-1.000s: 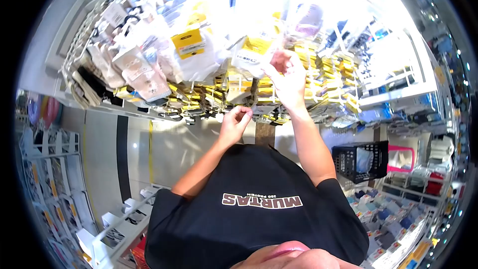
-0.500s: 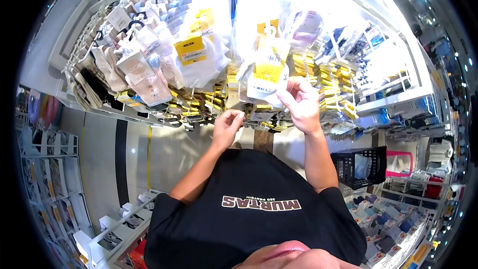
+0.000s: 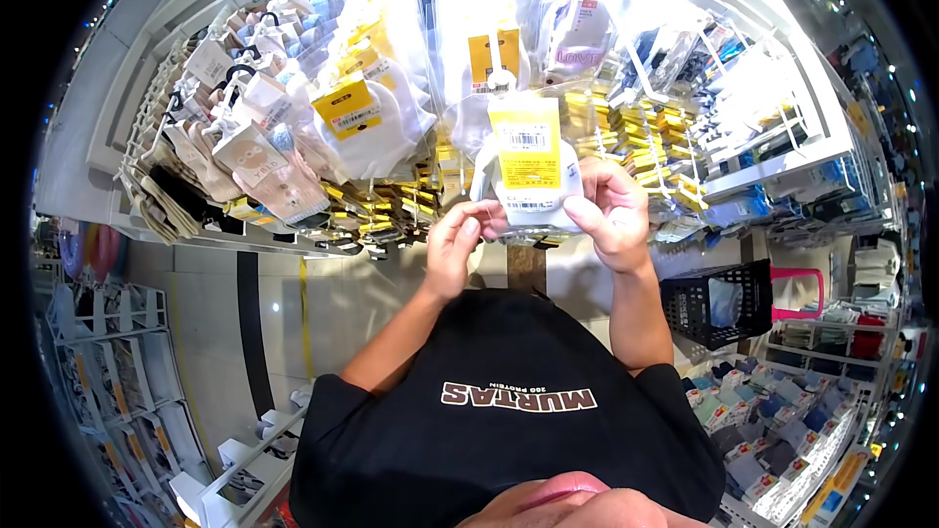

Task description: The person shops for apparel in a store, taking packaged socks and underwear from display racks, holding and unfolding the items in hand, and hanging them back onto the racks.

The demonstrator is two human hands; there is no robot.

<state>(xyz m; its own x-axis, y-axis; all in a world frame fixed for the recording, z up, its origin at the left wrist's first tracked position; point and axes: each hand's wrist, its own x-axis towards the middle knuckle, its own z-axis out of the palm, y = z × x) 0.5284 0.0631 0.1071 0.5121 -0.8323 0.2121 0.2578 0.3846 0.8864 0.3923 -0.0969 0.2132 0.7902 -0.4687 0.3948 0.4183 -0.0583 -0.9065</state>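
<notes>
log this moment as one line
right hand: holding sock pack | left hand: at pack's lower left, grip unclear | yellow label: facing camera | black basket: at right

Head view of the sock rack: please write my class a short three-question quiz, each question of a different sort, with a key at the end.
1. True or false: the black basket is to the person's right.
2. Choose one: what is the main colour of the label on the white sock pack in front of the person?
A) red
B) yellow
C) green
3. Fill in: the thumb at the pack's lower right corner, as pictured, belongs to the person's ____ hand.

Key:
1. True
2. B
3. right hand
</notes>
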